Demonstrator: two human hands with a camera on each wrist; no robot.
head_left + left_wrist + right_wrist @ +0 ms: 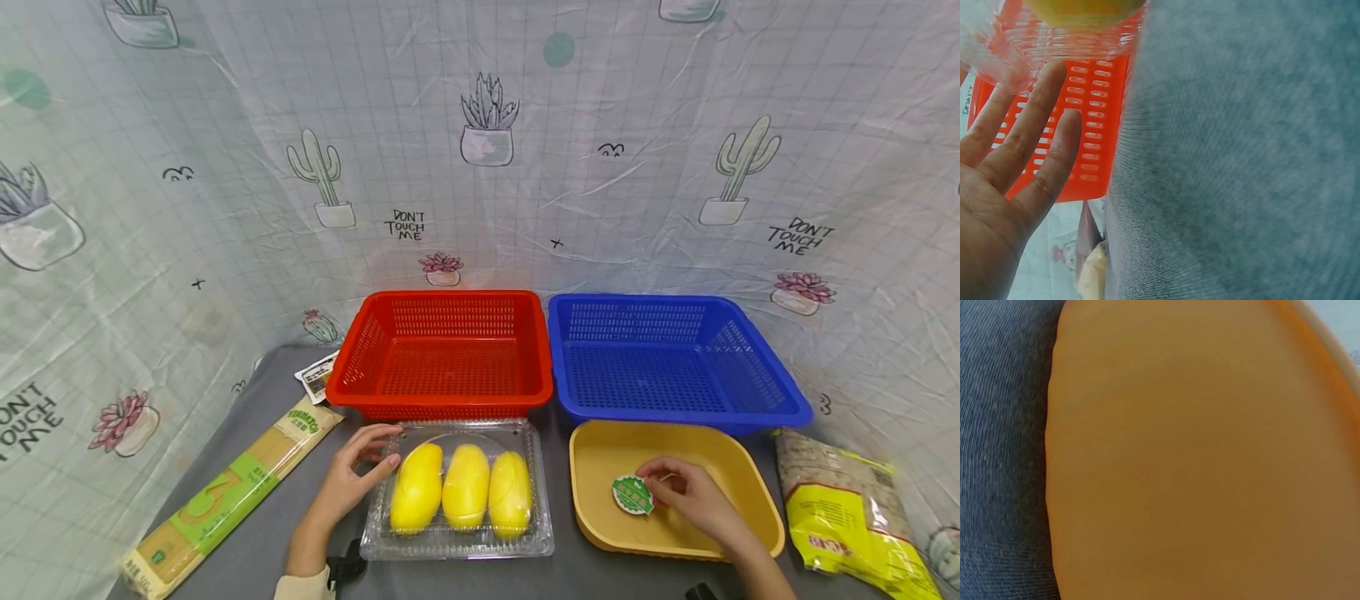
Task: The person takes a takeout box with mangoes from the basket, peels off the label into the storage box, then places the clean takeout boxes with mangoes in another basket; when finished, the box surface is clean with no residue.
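A clear plastic clamshell box with three yellow mangoes inside stands in front of the red basket. At its left edge is my left hand, fingertips near the upper left corner and thumb by the side. The left wrist view shows the fingers fairly straight under the box; whether they bear on it I cannot tell. My right hand pinches a round green label with a white scalloped edge over the yellow tray. Only the tray shows in the right wrist view, without the hand.
Behind the box stands a red basket, with a blue basket to its right. A long noodle pack lies at left, near a small packet. A yellow bag of grain lies right of the tray. Patterned cloth hangs behind.
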